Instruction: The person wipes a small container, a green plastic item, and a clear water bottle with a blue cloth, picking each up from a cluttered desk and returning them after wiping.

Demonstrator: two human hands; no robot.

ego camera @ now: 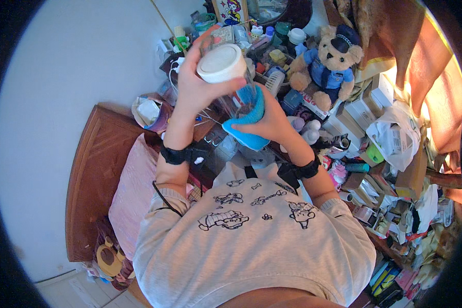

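Note:
A clear cylindrical container (228,104) with a white lid (221,63) is held up over the cluttered tabletop, tilted, its lid towards me. My left hand (192,88) grips it around the lid end, with the thumb across the front just below the lid. In my right hand (271,121) is a bright blue cloth (248,136), pressed around the container's lower right side. The cloth and my fingers hide much of that lower part. Whether anything is inside the container I cannot tell.
A teddy bear (333,63) in a police uniform sits at the back right. Bottles and boxes crowd the tabletop around it. A white plastic bag (394,138) lies among boxes on the right. Left are a round bin (151,112), a wooden headboard (100,177) and pink bedding (133,204).

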